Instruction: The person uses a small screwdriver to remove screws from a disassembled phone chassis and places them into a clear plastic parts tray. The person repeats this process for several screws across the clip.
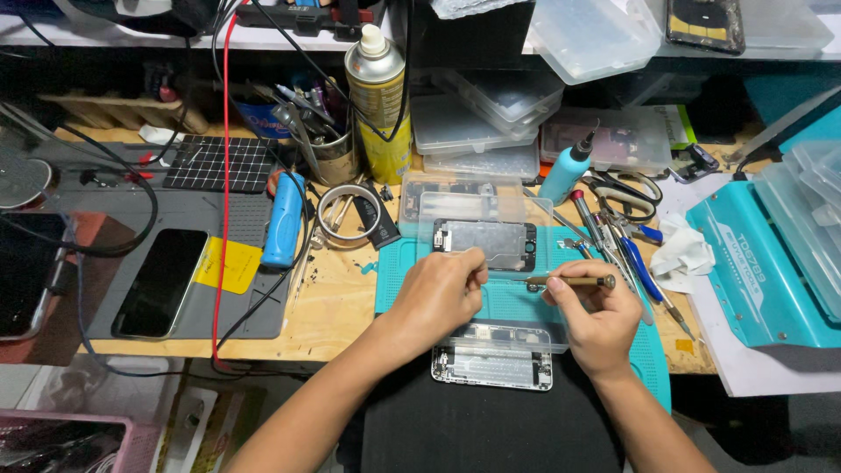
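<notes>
Left hand: the left hand [442, 289] is curled narrow, its fingertips [477, 267] pinched on the near edge of the phone chassis [484, 244]; whether anything tiny sits between them cannot be told.
Right hand: the right hand [600, 320] is closed around a precision screwdriver [569, 282], held level with its tip pointing left toward the other hand.
Phone chassis: opened, lying flat on the teal work mat [517, 302] near the middle of the bench, under a clear plastic lid [477, 206].
Second phone frame: a silver phone frame [492, 366] lies at the near edge of the bench, between the wrists, partly under a clear tray [512, 335].
Mat's right edge: blue-handled tweezers and tools [635, 263] lie just beside the right hand.
Left side: a dark phone [162, 282] rests on a grey mat [188, 215], well apart.
Back edge: a yellow spray can [378, 101] stands upright.
</notes>
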